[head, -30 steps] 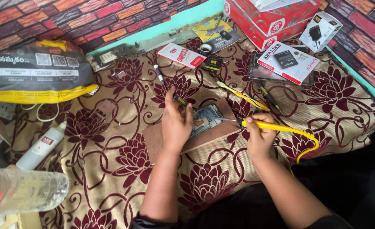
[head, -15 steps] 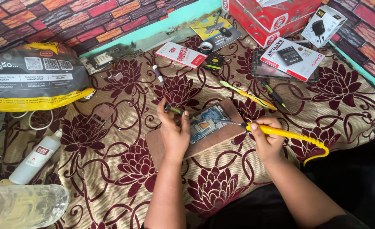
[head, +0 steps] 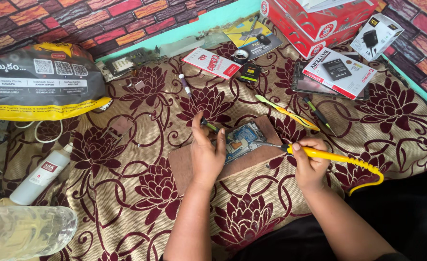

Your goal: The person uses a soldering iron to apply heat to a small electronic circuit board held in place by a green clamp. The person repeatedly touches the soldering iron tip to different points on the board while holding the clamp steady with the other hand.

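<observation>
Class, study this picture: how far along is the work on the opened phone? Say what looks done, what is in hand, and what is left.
Done: the opened phone with its blue circuit board lies bare on the brown board.
In hand: the right hand holds the yellow-handled soldering iron, tip on the circuit board; the left hand steadies the phone.
Left: the phone is not closed; the white boxed battery lies apart.
</observation>
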